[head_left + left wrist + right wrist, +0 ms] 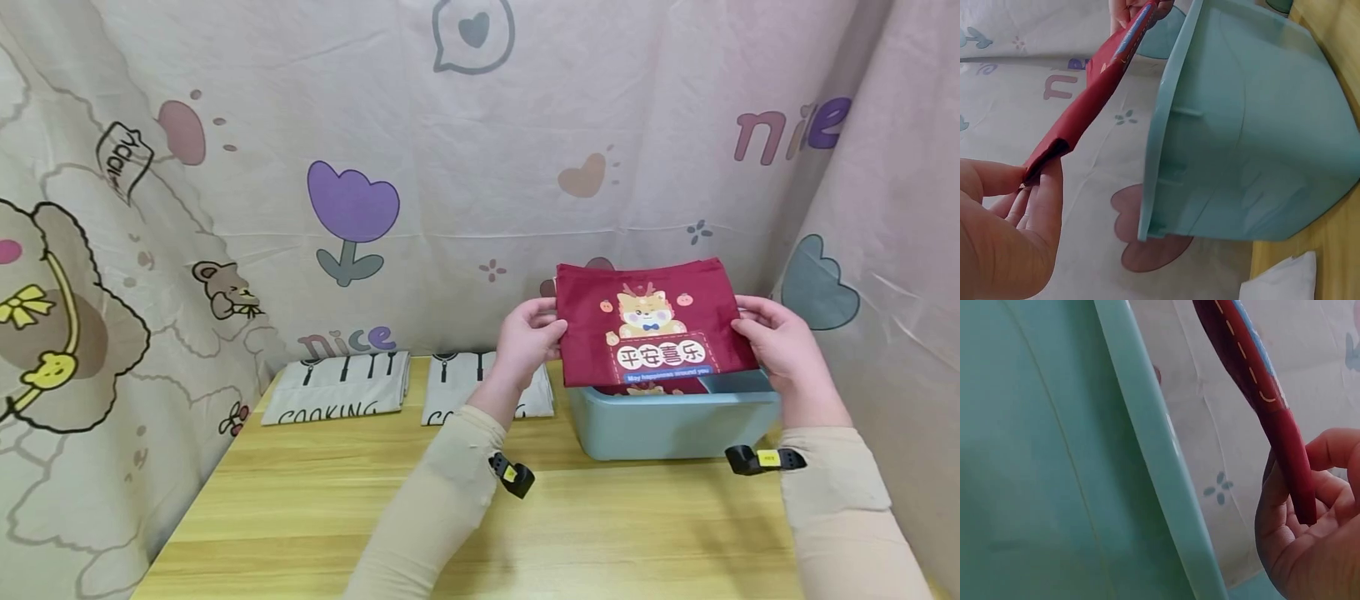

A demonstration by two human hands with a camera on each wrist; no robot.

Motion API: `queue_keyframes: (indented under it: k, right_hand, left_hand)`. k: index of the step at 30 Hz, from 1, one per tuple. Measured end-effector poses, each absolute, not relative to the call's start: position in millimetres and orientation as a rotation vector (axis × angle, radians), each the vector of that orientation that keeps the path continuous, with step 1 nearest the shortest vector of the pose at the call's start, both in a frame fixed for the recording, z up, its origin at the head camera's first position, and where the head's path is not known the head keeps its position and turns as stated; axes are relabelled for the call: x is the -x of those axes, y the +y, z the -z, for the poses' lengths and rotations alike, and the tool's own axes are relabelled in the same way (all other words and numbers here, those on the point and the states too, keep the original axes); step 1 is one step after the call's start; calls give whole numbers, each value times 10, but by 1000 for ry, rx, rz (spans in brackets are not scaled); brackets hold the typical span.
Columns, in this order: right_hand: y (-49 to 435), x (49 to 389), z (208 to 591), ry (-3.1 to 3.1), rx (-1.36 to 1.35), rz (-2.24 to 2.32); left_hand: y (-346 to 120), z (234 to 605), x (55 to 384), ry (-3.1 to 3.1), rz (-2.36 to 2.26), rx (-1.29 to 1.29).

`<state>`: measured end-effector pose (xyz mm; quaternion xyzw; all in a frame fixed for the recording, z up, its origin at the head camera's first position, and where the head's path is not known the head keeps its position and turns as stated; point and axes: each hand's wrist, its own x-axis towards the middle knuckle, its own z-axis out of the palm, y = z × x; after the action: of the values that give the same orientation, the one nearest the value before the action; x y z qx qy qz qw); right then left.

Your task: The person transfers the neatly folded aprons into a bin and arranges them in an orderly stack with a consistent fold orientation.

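Presently, the left hand and right hand pinch opposite edges of the folded red cloth, above the blue bin. Apparent step: 2-handed transfer; the next move likely calls for level edges.

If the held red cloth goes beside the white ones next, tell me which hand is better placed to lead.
Likely the left hand: it pinches the red cloth at the edge nearer the white cloths; the right hand holds the opposite edge, farther from them.
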<state>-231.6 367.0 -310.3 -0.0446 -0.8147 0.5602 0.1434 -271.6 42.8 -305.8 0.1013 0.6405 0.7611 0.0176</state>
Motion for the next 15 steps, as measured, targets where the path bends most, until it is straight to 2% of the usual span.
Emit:
queue_keyframes:
  k: [15]
  right_hand:
    - [4031,2396,3052,-2554,179,-1537]
  left_hand:
    - [790,3104,2821,2010,-2279,-166]
